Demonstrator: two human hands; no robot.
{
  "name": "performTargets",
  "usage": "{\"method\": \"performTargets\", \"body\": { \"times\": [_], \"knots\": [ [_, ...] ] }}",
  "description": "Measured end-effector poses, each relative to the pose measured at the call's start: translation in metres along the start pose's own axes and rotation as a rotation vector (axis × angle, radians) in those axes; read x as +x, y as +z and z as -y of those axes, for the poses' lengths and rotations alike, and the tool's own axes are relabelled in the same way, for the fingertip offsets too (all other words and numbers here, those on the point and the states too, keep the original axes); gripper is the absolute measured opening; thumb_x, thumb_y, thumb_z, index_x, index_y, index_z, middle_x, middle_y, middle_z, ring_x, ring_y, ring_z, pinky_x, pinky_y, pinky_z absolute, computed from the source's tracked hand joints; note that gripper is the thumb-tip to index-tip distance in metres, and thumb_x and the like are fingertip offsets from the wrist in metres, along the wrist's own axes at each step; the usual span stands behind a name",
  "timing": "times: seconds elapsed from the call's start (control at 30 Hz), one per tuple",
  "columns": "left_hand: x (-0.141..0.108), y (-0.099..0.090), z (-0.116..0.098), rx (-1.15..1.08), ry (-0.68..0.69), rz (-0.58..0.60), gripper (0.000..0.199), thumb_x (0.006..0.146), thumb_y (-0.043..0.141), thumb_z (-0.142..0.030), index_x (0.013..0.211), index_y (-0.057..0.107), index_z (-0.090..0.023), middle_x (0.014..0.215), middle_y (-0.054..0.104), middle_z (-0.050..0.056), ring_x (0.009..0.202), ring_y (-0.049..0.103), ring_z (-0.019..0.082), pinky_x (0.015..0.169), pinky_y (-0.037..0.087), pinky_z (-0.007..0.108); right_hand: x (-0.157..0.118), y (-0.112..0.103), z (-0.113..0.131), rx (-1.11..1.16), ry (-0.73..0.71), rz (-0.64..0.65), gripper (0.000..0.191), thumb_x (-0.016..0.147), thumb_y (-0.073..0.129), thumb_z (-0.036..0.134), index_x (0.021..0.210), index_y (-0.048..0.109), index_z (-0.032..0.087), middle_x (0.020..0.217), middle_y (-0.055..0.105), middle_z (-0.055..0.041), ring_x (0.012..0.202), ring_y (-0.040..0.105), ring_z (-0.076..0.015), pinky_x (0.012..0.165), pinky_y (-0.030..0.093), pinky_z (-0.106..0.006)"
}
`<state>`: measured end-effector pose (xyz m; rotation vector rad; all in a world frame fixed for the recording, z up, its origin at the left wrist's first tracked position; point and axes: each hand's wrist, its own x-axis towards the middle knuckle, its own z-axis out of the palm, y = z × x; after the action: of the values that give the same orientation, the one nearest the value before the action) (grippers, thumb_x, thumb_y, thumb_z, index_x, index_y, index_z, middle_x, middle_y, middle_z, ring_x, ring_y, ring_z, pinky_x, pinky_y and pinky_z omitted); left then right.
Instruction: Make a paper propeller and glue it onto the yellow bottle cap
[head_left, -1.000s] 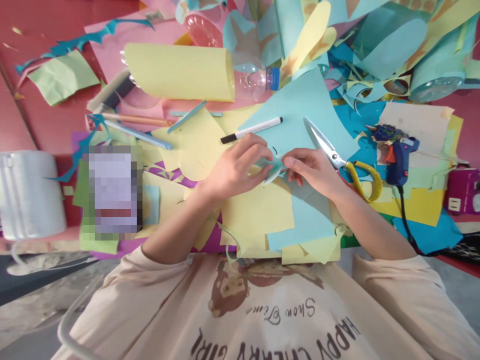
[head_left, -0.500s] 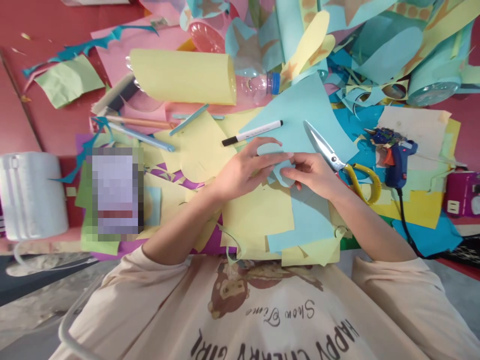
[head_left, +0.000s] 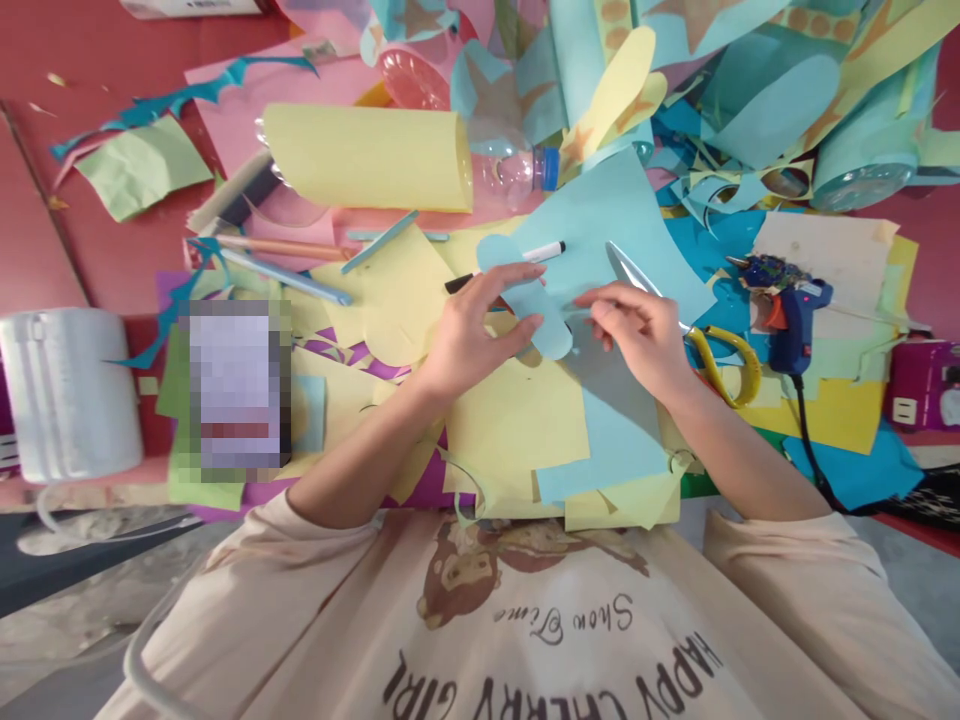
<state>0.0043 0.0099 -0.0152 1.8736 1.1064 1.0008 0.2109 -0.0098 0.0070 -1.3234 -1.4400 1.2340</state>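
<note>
I saw the left hand gripping a blue paper cutout, a long piece with rounded ends, between its thumb and fingers. It slanted across the middle of my view, over the papers. The right hand was just beside the lower end of the cutout, fingers curled and thumb close to the forefinger; I could not tell whether they were shut on anything. Behind the cutout lay a white marker, partly hidden, its black end showing beside the left hand.

Beyond the right hand I had scissors with yellow handles, partly covered by that hand, blades lying over a large blue sheet. Farther right was a blue glue gun. A yellow sheet lay in front of the hands. Past the marker, yellow paper wrapped a clear bottle on its side, blue cap pointing right.
</note>
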Motion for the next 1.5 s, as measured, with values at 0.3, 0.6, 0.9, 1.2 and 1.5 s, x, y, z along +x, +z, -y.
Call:
{"method": "performTargets", "body": {
  "times": [0.3, 0.6, 0.9, 1.2, 1.5],
  "knots": [
    [0.002, -0.001, 0.005, 0.014, -0.063, -0.064, 0.026, 0.085, 0.061, -0.026, 0.111, 0.065, -0.022, 0.111, 0.072, 0.004, 0.099, 0.068, 0.016, 0.082, 0.058, 0.029, -0.012, 0.0, -0.007, 0.075, -0.118, 0.139, 0.039, 0.092, 0.054, 0.038, 0.128, 0.061, 0.027, 0.09, 0.07, -0.0025, 0.073, 0.067, -0.015, 0.066, 0.057, -0.032],
    [0.001, -0.003, 0.0, 0.041, -0.056, -0.058, 0.031, 0.086, 0.061, -0.03, 0.116, 0.061, -0.024, 0.119, 0.068, 0.004, 0.096, 0.066, 0.017, 0.08, 0.058, 0.031, -0.015, 0.005, 0.002, 0.028, -0.045, 0.312, 0.047, 0.093, 0.054, 0.04, 0.138, 0.051, 0.028, 0.116, 0.061, -0.0056, 0.051, 0.05, -0.003, 0.045, 0.046, -0.022],
    [0.001, -0.002, -0.006, -0.112, -0.043, 0.079, 0.043, 0.085, 0.056, -0.018, 0.128, 0.055, -0.021, 0.122, 0.068, 0.008, 0.106, 0.066, 0.019, 0.08, 0.059, 0.029, -0.014, 0.005, 0.01, -0.036, -0.01, -0.018, 0.022, 0.091, 0.056, 0.045, 0.096, 0.06, 0.023, 0.056, 0.045, 0.0062, 0.047, 0.042, -0.0082, 0.047, 0.036, -0.024],
    [-0.001, -0.003, -0.004, -0.175, -0.027, 0.331, 0.045, 0.082, 0.061, -0.017, 0.125, 0.061, -0.024, 0.118, 0.069, 0.007, 0.091, 0.068, 0.015, 0.072, 0.057, 0.025, -0.006, 0.012, -0.002, 0.244, 0.226, 0.179, 0.041, 0.079, 0.067, 0.025, 0.113, 0.044, 0.025, 0.077, 0.053, 0.0059, 0.063, 0.054, -0.0086, 0.06, 0.048, -0.024],
    [0.002, 0.0, -0.003, -0.306, -0.077, 0.117, 0.028, 0.08, 0.069, -0.024, 0.107, 0.07, -0.019, 0.106, 0.069, 0.006, 0.077, 0.064, 0.009, 0.076, 0.058, 0.024, -0.006, 0.011, 0.001, 0.191, 0.201, 0.138, 0.041, 0.079, 0.07, 0.03, 0.112, 0.045, 0.027, 0.073, 0.051, 0.0065, 0.059, 0.054, -0.0097, 0.059, 0.049, -0.026]
  ]
}}
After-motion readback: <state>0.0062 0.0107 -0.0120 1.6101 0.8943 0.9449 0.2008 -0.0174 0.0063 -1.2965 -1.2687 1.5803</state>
